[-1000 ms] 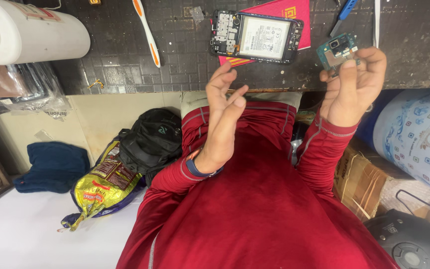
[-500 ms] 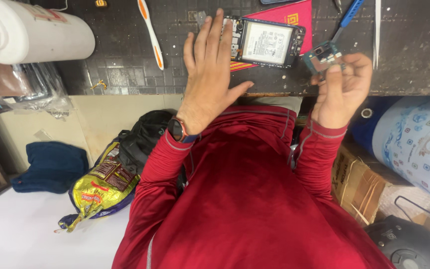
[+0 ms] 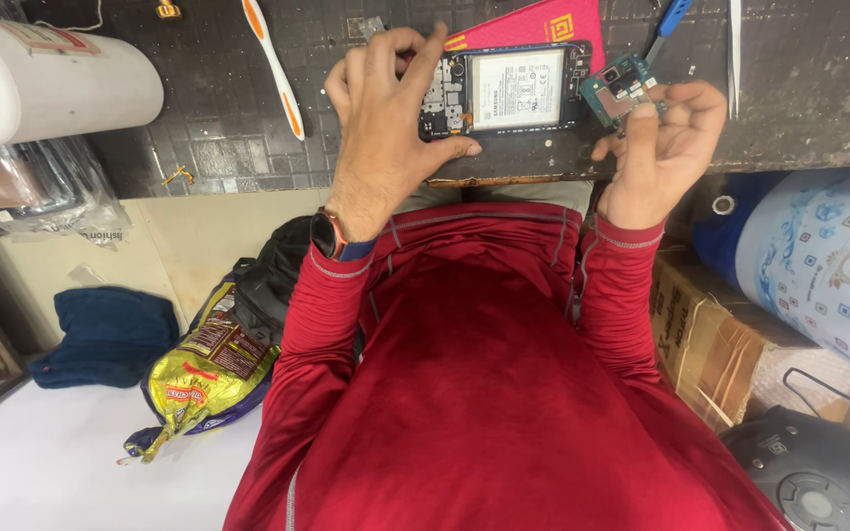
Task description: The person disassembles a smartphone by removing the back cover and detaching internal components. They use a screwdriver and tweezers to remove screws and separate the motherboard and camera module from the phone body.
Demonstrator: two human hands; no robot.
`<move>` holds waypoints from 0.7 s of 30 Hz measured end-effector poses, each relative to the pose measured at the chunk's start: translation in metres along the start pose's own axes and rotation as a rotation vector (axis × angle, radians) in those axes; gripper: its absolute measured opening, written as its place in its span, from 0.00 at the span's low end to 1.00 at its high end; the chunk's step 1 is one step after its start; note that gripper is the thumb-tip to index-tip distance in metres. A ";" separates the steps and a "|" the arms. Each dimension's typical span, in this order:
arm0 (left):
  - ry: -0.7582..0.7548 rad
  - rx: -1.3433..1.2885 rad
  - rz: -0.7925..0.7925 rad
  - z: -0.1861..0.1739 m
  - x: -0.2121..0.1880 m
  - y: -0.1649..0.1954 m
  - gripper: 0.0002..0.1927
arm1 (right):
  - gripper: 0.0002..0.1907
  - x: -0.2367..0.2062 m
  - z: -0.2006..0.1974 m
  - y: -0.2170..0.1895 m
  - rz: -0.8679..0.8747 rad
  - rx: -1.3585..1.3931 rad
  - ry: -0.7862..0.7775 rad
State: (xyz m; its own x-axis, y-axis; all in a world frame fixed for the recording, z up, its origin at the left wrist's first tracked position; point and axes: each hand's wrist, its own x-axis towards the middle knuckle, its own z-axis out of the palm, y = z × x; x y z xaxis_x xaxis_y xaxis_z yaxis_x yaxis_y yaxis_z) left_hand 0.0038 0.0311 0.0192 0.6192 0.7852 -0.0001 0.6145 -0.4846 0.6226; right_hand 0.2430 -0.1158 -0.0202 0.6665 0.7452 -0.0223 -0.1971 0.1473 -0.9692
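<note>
1. Dark gridded work mat (image 3: 228, 147) over a bench, seen from above; red sleeves reaching onto it from the near edge.
2. Opened phone (image 3: 509, 90) lying flat near the mat's near edge, back cover off, white-labelled battery and inner parts exposed; disassembly judged well along, small board already out, battery still seated.
3. Left hand (image 3: 386, 118) resting over the phone's left end, fingers spread and bent, tips pressing on the frame, thumb along the near side.
4. Right hand (image 3: 666, 147) just right of the phone, fingers closed around a small teal circuit board (image 3: 620, 87) held above the mat's edge.
5. Red card (image 3: 543, 25) with a gold square mark under the phone's far side.
6. White and orange pry stick (image 3: 273, 64) left of the phone; white roll (image 3: 51, 84) at the mat's left edge.
7. Below the bench: yellow snack bag (image 3: 199, 379) on the left, brown cardboard box (image 3: 710, 339) and blue patterned jug (image 3: 819, 265) on the right.
</note>
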 end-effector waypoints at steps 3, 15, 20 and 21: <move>-0.013 -0.020 0.027 -0.004 0.000 -0.003 0.54 | 0.15 -0.001 -0.003 0.000 0.005 0.021 0.009; 0.135 -0.072 0.195 -0.013 -0.014 0.028 0.45 | 0.15 -0.018 0.017 -0.035 0.107 0.025 -0.043; -0.011 -1.020 0.054 0.000 -0.038 0.052 0.25 | 0.17 -0.033 0.032 -0.058 0.097 0.058 -0.138; -0.055 -1.147 0.058 0.005 -0.039 0.055 0.23 | 0.18 -0.033 0.035 -0.060 0.099 0.051 -0.144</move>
State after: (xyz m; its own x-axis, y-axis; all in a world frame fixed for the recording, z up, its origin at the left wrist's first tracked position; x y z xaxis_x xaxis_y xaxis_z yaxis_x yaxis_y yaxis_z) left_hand 0.0160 -0.0276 0.0494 0.6697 0.7418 0.0358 -0.2052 0.1385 0.9689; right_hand 0.2073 -0.1265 0.0473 0.5329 0.8425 -0.0784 -0.2954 0.0984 -0.9503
